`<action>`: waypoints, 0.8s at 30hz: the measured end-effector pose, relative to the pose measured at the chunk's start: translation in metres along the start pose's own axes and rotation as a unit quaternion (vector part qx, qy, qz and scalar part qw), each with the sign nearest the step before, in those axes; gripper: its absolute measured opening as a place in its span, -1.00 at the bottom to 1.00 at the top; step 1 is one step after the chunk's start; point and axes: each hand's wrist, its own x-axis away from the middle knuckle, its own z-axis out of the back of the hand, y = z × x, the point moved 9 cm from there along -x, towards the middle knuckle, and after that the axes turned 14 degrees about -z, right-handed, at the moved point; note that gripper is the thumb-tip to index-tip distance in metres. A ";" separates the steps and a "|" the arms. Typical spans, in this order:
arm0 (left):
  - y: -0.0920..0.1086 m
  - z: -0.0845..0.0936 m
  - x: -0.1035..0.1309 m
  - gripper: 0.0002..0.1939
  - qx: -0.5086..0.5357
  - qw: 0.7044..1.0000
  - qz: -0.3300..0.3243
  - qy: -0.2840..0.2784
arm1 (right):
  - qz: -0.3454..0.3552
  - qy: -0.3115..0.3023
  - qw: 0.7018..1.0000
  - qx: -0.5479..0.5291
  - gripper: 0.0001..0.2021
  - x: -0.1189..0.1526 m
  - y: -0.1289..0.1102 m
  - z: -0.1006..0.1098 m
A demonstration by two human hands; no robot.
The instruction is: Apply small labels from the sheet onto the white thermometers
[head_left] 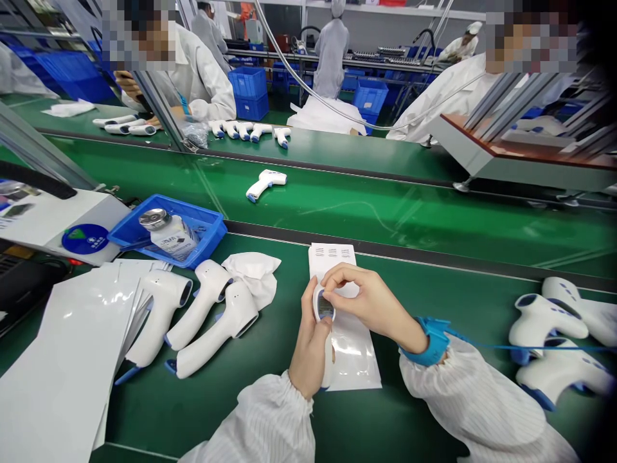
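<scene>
In the middle of the bench, my left hand (311, 344) is wrapped round a white handheld infrared thermometer (317, 301), its dark oval screen (326, 305) facing up. My right hand (361, 292), wearing a blue wrist strap (430, 341), has thumb and forefinger pinched together at the top of that screen. Whatever lies between those fingertips is too small to make out. Beneath both hands is a white sheet of labels (357, 360) with small print at its far end. Three more white thermometers (219, 328) lie left of my hands.
Left are a stack of glossy white sheets (62, 360), a crumpled white cloth (255, 273) and a blue tray (214, 233) holding a metal-capped bottle (173, 236). Several thermometers (549, 321) sit at right. One thermometer (267, 184) rests on the green conveyor belt (385, 199). Co-workers sit across it.
</scene>
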 end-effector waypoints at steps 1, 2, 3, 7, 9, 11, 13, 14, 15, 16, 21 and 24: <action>-0.002 0.000 0.000 -0.38 0.012 1.000 0.011 0.005 | 0.000 0.001 1.000 -0.001 -0.88 0.000 0.000 0.000; -0.003 0.000 0.000 -0.38 0.019 1.000 0.019 0.008 | 0.000 0.001 1.000 -0.002 -0.88 0.000 0.000 0.000; -0.004 0.000 0.000 -0.38 0.020 1.000 0.021 0.010 | 0.000 0.002 1.000 -0.002 -0.88 0.000 0.000 0.000; -0.004 0.001 0.001 -0.37 0.020 0.999 0.023 0.013 | 0.000 0.002 1.000 -0.006 -0.89 0.000 0.002 0.000; -0.003 0.001 0.001 -0.36 0.018 1.000 0.022 0.013 | 0.002 0.004 1.000 -0.005 -0.89 -0.001 0.003 0.000; -0.002 0.001 0.001 -0.35 0.015 1.000 0.021 0.013 | 0.005 0.005 1.000 -0.004 -0.89 -0.001 0.003 -0.001; -0.001 0.001 0.001 -0.35 0.011 1.000 0.023 0.014 | 0.006 0.008 1.000 -0.002 -0.89 -0.001 0.003 -0.001; -0.002 0.001 0.001 -0.35 0.010 0.999 0.026 0.016 | 0.007 0.009 1.000 0.000 -0.89 -0.001 0.003 -0.001; -0.002 0.001 0.002 -0.35 0.010 0.999 0.029 0.017 | 0.007 0.009 1.000 0.002 -0.89 -0.001 0.004 -0.001; -0.003 0.001 0.002 -0.36 0.012 0.999 0.031 0.018 | 0.006 0.010 1.000 0.005 -0.89 -0.001 0.005 -0.001; -0.005 0.002 0.001 -0.36 0.015 1.000 0.018 0.013 | -0.004 0.005 1.000 0.010 -0.88 0.002 0.015 -0.007; -0.003 0.003 0.000 -0.35 -0.017 1.000 -0.006 0.007 | 0.015 0.005 1.000 0.008 -0.72 0.003 0.019 -0.012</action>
